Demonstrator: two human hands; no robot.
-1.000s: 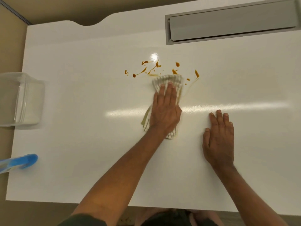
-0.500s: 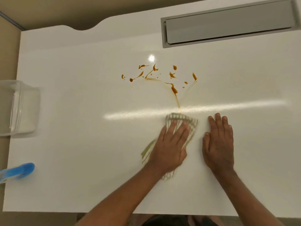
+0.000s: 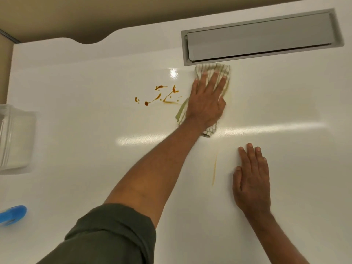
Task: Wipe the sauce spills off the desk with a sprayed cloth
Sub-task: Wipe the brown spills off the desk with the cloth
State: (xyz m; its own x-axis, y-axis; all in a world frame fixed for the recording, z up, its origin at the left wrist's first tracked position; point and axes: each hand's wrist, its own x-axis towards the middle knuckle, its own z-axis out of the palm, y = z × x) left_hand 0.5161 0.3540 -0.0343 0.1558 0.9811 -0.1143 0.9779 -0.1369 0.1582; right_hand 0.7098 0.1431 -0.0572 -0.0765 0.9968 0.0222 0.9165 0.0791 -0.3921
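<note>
Presently, the left hand (image 3: 206, 101) lies flat, palm down, on a striped cloth (image 3: 213, 70) in the upper centre of the frame, fingers spread and pressing the fabric against the white tabletop (image 3: 85, 149). Its grip is a flat press rather than a closed hold. The cloth's far edge touches the near rim of a grey recessed cable tray (image 3: 261, 37) set into the tabletop at upper right; its near end shows beneath the wrist.

The sauce spills (image 3: 160, 95) remain as brown-orange drops and streaks just left of the cloth, centre frame. A faint yellowish film lies beside the cloth's right edge, and a thin pale streak (image 3: 214, 169) runs toward the lower frame, between the left forearm and the right hand.

The right hand (image 3: 251, 180) rests flat on the tabletop at lower right, fingers extended and together, holding nothing, well apart from the cloth.

At the left edge of the frame stands a clear plastic container (image 3: 15, 138). Below it, at lower left, a blue object (image 3: 13, 214) lies partly out of frame; its type cannot be determined. A dark green sleeve (image 3: 106, 237) covers the left upper arm at bottom centre.
</note>
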